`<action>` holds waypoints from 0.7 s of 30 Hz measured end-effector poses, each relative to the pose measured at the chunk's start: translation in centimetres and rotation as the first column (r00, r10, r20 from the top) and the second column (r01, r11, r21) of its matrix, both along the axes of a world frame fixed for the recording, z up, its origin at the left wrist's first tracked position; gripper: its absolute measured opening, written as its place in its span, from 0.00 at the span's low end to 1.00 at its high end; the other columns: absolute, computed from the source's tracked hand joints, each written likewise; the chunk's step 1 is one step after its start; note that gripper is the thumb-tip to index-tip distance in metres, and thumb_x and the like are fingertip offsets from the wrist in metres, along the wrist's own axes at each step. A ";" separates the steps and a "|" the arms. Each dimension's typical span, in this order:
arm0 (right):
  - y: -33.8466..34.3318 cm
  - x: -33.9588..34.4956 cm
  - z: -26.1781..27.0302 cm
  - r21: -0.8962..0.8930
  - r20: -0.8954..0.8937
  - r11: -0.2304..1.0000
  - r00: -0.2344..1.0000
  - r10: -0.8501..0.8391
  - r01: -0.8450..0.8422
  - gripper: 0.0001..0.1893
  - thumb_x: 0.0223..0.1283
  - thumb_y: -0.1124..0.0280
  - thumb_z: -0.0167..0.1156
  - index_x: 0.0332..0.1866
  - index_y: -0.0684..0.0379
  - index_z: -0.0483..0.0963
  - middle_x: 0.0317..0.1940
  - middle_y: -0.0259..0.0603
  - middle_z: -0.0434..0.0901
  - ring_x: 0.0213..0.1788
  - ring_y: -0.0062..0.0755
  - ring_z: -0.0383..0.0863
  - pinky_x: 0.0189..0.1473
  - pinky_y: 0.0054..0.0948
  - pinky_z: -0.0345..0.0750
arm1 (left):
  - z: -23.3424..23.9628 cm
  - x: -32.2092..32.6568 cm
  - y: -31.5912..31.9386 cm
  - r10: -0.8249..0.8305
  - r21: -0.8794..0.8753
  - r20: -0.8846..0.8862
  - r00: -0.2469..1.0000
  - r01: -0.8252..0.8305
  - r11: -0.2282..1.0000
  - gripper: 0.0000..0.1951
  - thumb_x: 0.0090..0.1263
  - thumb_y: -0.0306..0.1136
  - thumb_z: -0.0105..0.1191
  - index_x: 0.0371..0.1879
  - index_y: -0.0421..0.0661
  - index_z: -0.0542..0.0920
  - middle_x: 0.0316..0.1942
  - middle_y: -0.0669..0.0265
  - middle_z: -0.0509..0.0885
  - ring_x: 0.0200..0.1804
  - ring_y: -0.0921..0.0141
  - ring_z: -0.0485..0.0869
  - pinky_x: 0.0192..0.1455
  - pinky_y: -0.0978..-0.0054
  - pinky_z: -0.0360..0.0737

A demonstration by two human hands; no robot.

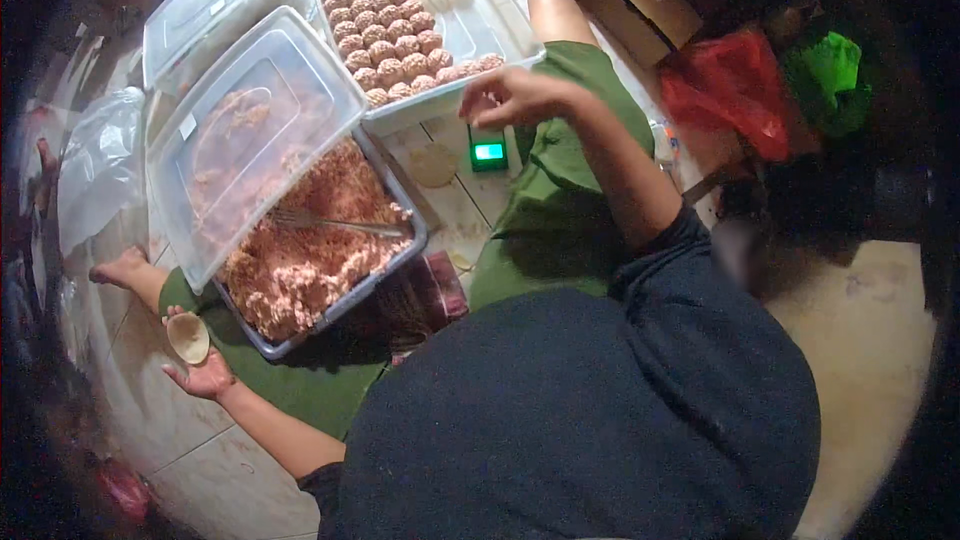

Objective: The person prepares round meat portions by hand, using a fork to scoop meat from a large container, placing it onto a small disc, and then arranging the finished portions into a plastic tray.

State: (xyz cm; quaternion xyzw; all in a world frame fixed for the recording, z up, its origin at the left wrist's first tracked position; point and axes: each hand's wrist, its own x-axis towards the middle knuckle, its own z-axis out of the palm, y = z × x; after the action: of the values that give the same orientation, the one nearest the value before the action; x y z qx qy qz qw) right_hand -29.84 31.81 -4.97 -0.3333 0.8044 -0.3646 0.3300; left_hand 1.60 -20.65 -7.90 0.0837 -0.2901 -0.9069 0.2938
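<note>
On the fingers of my left hand (204,375), at the lower left, lies a small pale oval cup or shell (188,338). My right hand (510,97) is raised with curled fingers over a small digital scale (489,153) with a lit green display; whether it holds anything is not plain. Beyond it, a clear plastic box (480,15) holds rows of round pinkish-brown crumbly balls (386,34). A grey tub (416,229) between my legs is full of a loose pinkish-brown crumbly mixture (300,281), with a metal fork (337,223) lying in it.
A translucent lid (262,105) leans over the tub's left side. Behind it stand stacked clear containers (214,7). A pale round patch (433,165) is on the tiled floor. A cardboard box (637,7), a red plastic bag (724,90) and a green bag (829,79) lie to the right.
</note>
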 end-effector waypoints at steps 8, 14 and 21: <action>-0.5 1.0 -13.7 0.296 -0.652 0.841 0.739 -0.168 0.453 0.14 0.55 0.64 0.55 0.41 0.62 0.75 0.35 0.47 0.81 0.39 0.40 0.80 0.45 0.36 0.77 | -0.9 0.9 -0.7 -0.030 0.008 -0.071 0.997 0.031 0.999 0.40 0.62 0.44 0.52 0.65 0.30 0.50 0.69 0.46 0.51 0.71 0.54 0.50 0.73 0.57 0.47; 3.0 -0.2 -13.6 0.175 -0.332 0.839 0.833 -0.443 0.516 0.18 0.58 0.63 0.49 0.48 0.66 0.72 0.46 0.51 0.77 0.46 0.42 0.78 0.48 0.38 0.76 | -1.2 2.3 -0.2 0.039 0.039 -0.071 0.997 -0.037 0.999 0.41 0.60 0.43 0.55 0.64 0.28 0.52 0.68 0.46 0.53 0.70 0.53 0.53 0.73 0.57 0.49; 2.8 1.8 -8.8 0.090 -0.546 0.783 0.688 -0.478 0.616 0.29 0.36 0.84 0.63 0.52 0.60 0.72 0.44 0.50 0.79 0.46 0.44 0.80 0.47 0.37 0.77 | -2.8 4.7 -2.7 -0.043 0.053 -0.207 0.977 0.055 0.997 0.37 0.60 0.33 0.54 0.65 0.30 0.51 0.68 0.49 0.55 0.70 0.56 0.55 0.72 0.58 0.54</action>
State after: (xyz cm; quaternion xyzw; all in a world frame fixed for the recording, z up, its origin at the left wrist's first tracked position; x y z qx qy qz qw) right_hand -28.04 34.60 -13.81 -0.1097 0.9648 -0.2374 0.0293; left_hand 6.33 -23.37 -10.71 -0.0093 -0.2336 -0.9257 0.2974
